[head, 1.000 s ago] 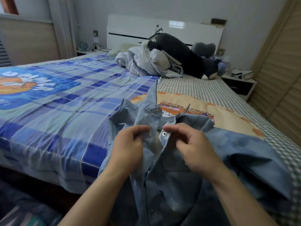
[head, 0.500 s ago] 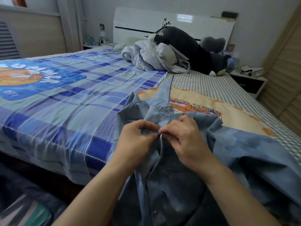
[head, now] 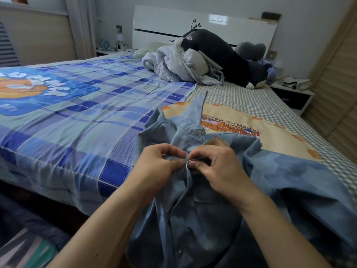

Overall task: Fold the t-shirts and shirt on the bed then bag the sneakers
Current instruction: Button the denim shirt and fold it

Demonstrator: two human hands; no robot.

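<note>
A blue denim shirt lies front-up over the near edge of the bed, collar pointing away from me, one sleeve spread to the right. My left hand pinches the left front edge just below the collar. My right hand pinches the right front edge against it, fingertips of both hands meeting at the placket. A collar button shows just above the hands. A crumpled heap of pale clothes sits near the headboard. No sneakers or bag are in view.
A dark plush toy and a grey one lie against the white headboard. A nightstand stands at the bed's right, beside slatted wardrobe doors. Another nightstand is at the back left. Striped fabric lies on the floor, lower left.
The two front edges, held apart with a snap showing a second ago, are now brought together under my fingertips. My view has shifted a little closer.
</note>
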